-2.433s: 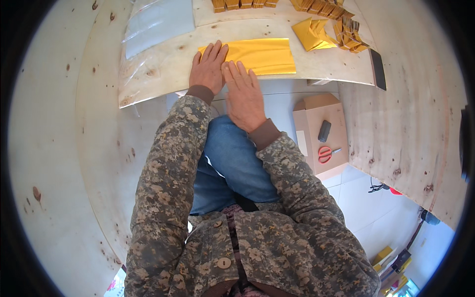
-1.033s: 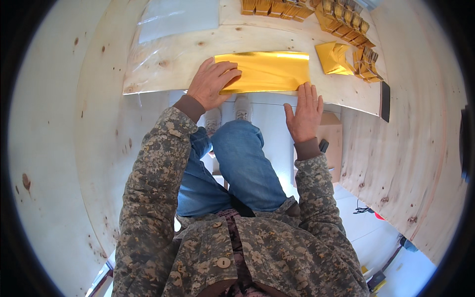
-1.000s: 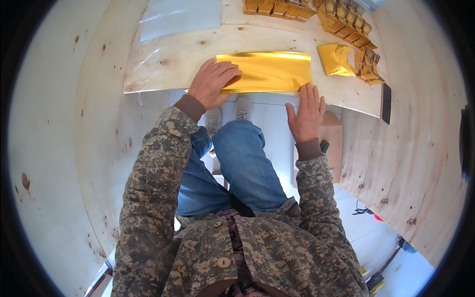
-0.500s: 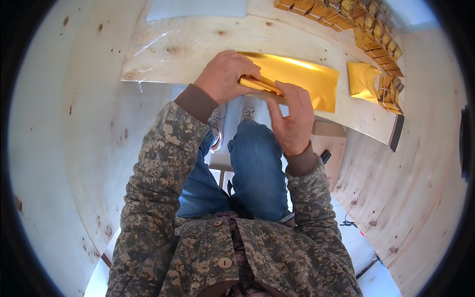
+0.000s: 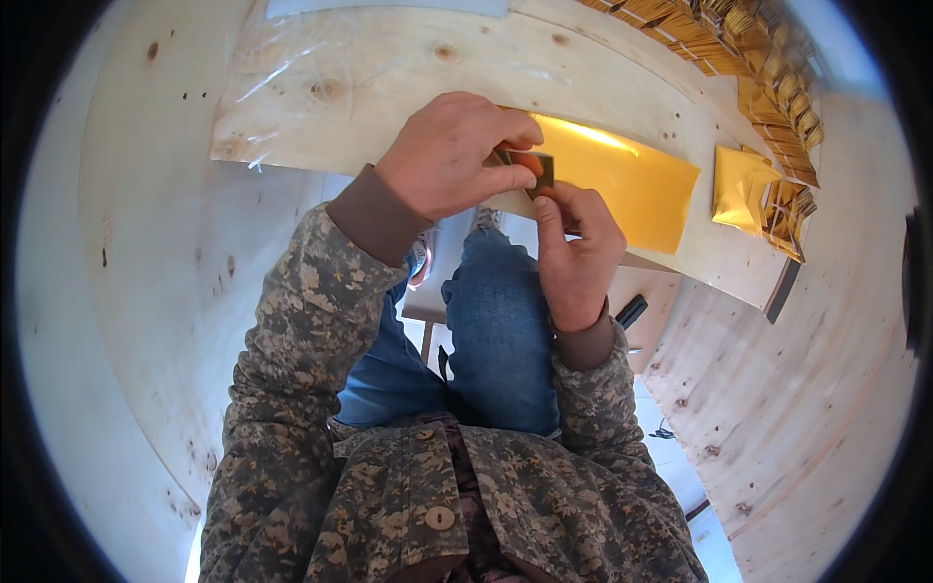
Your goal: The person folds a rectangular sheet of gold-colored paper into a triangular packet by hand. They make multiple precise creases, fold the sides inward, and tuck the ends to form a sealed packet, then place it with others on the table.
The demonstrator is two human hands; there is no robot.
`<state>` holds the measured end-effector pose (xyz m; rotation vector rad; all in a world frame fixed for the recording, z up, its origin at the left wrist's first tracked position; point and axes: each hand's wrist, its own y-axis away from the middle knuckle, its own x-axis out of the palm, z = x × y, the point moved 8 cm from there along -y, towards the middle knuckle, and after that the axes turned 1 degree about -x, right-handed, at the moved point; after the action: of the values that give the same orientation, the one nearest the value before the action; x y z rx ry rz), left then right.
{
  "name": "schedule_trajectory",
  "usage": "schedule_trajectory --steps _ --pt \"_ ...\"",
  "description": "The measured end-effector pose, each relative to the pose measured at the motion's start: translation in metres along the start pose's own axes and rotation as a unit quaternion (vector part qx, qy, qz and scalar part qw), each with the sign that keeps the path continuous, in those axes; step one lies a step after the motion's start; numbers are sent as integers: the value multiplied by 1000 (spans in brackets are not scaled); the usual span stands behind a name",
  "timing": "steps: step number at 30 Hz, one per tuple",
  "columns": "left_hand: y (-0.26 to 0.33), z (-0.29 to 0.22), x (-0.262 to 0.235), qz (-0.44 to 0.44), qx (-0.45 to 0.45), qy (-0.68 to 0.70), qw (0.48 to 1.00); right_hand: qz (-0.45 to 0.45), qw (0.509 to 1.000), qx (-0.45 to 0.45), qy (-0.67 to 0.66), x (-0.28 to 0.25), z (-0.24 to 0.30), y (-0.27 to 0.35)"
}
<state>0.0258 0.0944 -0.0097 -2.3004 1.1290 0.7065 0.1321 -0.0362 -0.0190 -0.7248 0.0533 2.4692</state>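
A small folded piece of gold foil paper is held between my two hands, over the near edge of the wooden table. Its visible end looks dark and hollow. My left hand grips it from the left, thumb and fingers closed around it. From the right, the thumb and fingers of my right hand pinch its lower end. Behind them a flat, shiny gold foil sheet lies on the table, its left part hidden by my hands.
Several folded gold pieces lie at the wooden table's right end. Beyond them, rows of bundled gold pieces line the far right edge. A white sheet lies at the back, and clear plastic at the left. Wooden panels rise on both sides.
The folded foil has turned from lying lengthwise between my hands to showing its dark end. My right hand's spread fingers have closed into a pinch. The view has shifted slightly.
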Motion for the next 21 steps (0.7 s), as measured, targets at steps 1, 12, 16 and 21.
schedule_trajectory --steps 1,12,16,21 --pt "-2 0 1 -10 -4 -5 1000 -8 999 37 -25 -1 -6 -1" --pt "-10 -4 5 -53 4 -52 997 23 998 51 42 -12 -10 4" --pt "-9 -3 4 9 -13 -33 999 43 979 -38 196 -16 11 5" --pt "-9 -11 -14 -18 36 -49 998 -50 944 -188 265 -28 32 -12"
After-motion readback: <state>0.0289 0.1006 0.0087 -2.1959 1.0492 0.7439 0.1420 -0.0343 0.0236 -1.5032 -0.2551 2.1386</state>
